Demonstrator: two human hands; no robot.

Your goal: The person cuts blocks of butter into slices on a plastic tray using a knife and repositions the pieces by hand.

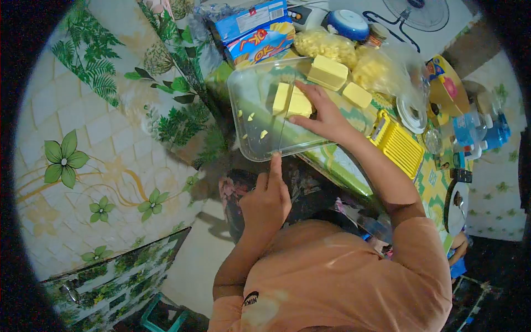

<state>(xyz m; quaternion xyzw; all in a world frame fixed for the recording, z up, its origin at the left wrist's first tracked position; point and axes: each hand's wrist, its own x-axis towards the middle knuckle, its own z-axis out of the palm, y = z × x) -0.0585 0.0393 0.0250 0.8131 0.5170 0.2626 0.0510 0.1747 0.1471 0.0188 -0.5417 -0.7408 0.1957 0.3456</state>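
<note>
My left hand (266, 199) is closed, its index finger stretched along what looks like the spine of a knife (283, 124) seen edge-on; the handle is hidden in the fist. The thin blade crosses a yellow block of cheese (299, 103), with part of the block on either side. My right hand (322, 115) grips the block's right part, thumb at the near side and fingers at the far side. Block and blade are over a clear plastic container (239, 135), where several small yellow crumbs (263, 134) lie.
Two more yellow blocks (328, 73) sit beyond my right hand. A yellow ridged plastic tool (399, 146) lies right of my forearm. Bags of yellow pieces (326, 47), a blue box (257, 41) and a fan (415, 14) stand farther back. The table edge (343, 177) runs below my hands.
</note>
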